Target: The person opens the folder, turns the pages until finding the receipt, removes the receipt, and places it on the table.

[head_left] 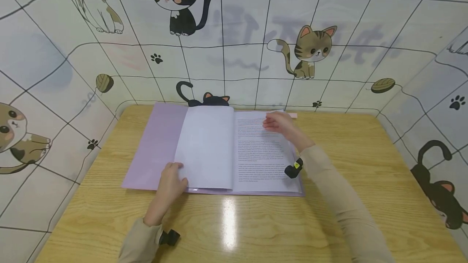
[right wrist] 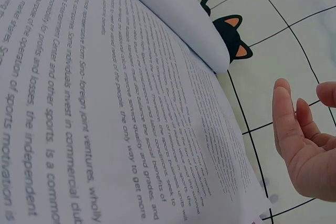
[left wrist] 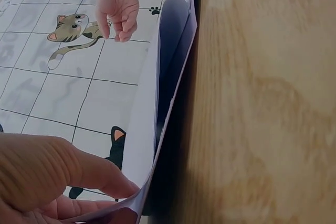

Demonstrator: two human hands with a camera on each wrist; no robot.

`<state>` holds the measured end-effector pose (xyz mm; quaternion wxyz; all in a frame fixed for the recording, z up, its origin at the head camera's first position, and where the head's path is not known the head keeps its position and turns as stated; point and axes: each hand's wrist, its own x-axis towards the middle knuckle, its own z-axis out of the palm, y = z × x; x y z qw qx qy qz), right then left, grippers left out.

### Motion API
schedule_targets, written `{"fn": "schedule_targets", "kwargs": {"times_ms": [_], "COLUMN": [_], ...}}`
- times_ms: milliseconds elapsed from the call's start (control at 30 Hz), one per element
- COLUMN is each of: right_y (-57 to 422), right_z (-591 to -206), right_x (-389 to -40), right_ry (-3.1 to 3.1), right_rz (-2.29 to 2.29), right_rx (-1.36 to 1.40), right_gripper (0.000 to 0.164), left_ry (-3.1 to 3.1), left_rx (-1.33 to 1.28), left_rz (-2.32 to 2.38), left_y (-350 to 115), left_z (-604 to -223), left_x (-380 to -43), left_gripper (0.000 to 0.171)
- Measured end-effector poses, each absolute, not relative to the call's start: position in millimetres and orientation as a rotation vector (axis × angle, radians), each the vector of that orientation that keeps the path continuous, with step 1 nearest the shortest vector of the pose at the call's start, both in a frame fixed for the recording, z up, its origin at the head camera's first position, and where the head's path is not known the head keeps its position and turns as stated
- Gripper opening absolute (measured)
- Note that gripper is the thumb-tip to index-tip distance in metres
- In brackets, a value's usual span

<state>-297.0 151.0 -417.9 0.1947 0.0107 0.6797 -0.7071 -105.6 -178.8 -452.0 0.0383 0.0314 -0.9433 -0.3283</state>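
A lilac folder (head_left: 161, 141) lies spread open on the wooden table. Inside it a blank white page (head_left: 206, 145) is turned to the left, and a printed page (head_left: 260, 149) lies on the right. My left hand (head_left: 171, 181) pinches the lower left edge of the blank page; in the left wrist view the left thumb (left wrist: 105, 174) presses on the paper near the edge. Over the upper right of the printed page hovers my right hand (head_left: 280, 124), fingers loosely extended. The right wrist view shows that hand (right wrist: 304, 145) holding nothing, apart from the paper.
Wooden table (head_left: 347, 165) surrounds the folder. A wall covering with cartoon cats (head_left: 310, 52) rises behind and at both sides. A small pale pink strip (head_left: 293, 115) sticks out beyond the printed page's upper right. Black wrist devices (head_left: 294, 168) sit at both sleeves.
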Motion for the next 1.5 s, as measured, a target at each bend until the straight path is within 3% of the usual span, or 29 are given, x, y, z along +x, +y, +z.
{"fn": "schedule_targets", "kwargs": {"times_ms": [567, 1000, 1500], "right_y": [169, 179, 186], "right_z": [-415, -412, -408], "right_x": [-322, -334, -347], "right_ry": [1.98, 2.19, 2.333], "right_rz": [-1.962, -1.858, -1.78], "right_rx": [0.222, 0.315, 0.427], "right_gripper": [0.013, 0.043, 0.047], "left_ry": [-2.917, -2.93, -2.919], "left_rx": [0.102, 0.111, 0.069], "left_rz": [-0.929, -0.915, -0.771], "left_y": [-185, -186, -188], "left_z": [-463, -466, -464], "left_x": [-107, -108, -111], "left_gripper": [0.038, 0.038, 0.033]}}
